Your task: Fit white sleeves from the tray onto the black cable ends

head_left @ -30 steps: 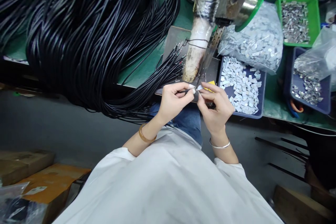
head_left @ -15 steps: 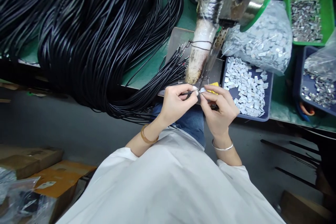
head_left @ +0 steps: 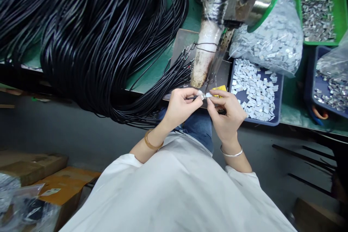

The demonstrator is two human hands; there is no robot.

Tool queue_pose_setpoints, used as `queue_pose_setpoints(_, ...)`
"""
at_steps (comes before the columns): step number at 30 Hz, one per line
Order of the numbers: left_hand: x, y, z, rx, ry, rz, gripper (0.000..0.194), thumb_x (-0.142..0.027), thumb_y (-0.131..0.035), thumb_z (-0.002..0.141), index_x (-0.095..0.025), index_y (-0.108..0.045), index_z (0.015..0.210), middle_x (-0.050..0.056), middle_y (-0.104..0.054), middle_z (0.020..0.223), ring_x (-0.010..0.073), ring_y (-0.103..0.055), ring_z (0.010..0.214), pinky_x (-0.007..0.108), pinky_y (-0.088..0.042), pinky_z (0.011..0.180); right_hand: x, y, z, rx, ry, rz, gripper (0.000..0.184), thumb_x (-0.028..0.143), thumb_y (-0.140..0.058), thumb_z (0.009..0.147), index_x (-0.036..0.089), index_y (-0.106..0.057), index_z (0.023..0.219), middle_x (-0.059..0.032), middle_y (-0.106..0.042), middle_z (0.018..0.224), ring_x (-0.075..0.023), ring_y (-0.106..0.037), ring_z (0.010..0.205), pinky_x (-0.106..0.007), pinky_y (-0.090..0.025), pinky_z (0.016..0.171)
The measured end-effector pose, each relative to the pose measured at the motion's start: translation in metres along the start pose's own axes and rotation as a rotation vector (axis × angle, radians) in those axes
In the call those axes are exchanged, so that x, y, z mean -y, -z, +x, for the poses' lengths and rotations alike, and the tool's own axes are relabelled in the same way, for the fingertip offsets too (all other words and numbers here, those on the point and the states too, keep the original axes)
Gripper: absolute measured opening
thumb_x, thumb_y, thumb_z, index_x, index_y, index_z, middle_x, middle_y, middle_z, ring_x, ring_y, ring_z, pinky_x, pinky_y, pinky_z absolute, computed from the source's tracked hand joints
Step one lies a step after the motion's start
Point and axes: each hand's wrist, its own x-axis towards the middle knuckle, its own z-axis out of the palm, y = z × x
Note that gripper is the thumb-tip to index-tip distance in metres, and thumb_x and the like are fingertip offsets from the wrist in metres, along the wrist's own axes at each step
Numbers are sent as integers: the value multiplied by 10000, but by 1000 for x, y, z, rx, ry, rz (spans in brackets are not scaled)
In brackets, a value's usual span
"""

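Observation:
My left hand (head_left: 184,104) pinches a thin black cable (head_left: 191,98) close to its stripped end. Between thumb and fingers of my right hand (head_left: 226,110) is a small silvery-white metal tab (head_left: 208,95), held up to the cable end. The two meet just below the nozzle of a fume hose (head_left: 201,61); whether they are joined is too small to tell. Beside my right hand lies a yellow piece (head_left: 219,89), partly covered by the fingers. A bundle of cut cable ends (head_left: 174,74) rests on the dark board left of the hose.
Big coils of black cable (head_left: 108,36) cover the left of the green bench. On the right stand a blue tray of metal tabs (head_left: 277,110), a bag of tabs (head_left: 274,40), a green tray (head_left: 338,11) and another blue tray (head_left: 308,90). A solder spool (head_left: 261,5) hangs above.
The cable end and the tab have shifted slightly left with my hands, and more of the tab's flat face shows. Both hands keep their pinch.

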Motion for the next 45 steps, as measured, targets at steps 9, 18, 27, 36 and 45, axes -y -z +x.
queue_pose_setpoints(9, 1, 2, -3, 31, -44, -7, 116, -201, -657, 731, -119, -738, 743, 16, -686, 708, 100, -612, 662, 171, -508, 620, 2, -1, 0, -29, 102, -33, 180, 88, -714, 811, 233, -662, 903, -47, -757, 1035, -157, -736, 848, -248, -603, 617)
queue_pose_setpoints(18, 7, 8, -13, 263, 5, 110, 171, -234, -620, 816, -108, -724, 769, -21, -565, 600, 56, -428, 532, 177, -313, 515, 2, 31, 0, -173, 15, -14, 90, 188, -662, 877, 261, -708, 901, 36, -700, 685, -127, -658, 543, -266, -506, 490)
queue_pose_setpoints(27, 10, 37, -29, 205, -253, 296, 184, -287, -661, 877, -151, -779, 839, 74, -765, 851, 129, -657, 718, 221, -477, 633, -22, 75, 12, 32, -360, -209, 70, 256, -637, 869, 220, -621, 927, 5, -662, 717, -145, -674, 597, -262, -485, 562)
queue_pose_setpoints(36, 3, 62, 32, -245, -396, 813, 125, -220, -719, 825, -157, -739, 932, 53, -701, 900, 188, -648, 837, 302, -485, 786, -76, 58, 32, 338, -276, -377, 92, 233, -584, 793, 231, -537, 713, -44, -659, 896, -183, -594, 780, -303, -452, 688)
queue_pose_setpoints(45, 19, 79, 29, -532, -358, 64, 138, -298, -679, 864, -160, -677, 853, 12, -692, 762, 108, -659, 659, 222, -528, 627, -69, 58, 32, 446, -236, -576, 106, 171, -543, 753, 228, -473, 697, -13, -562, 764, -166, -500, 684, -303, -305, 628)
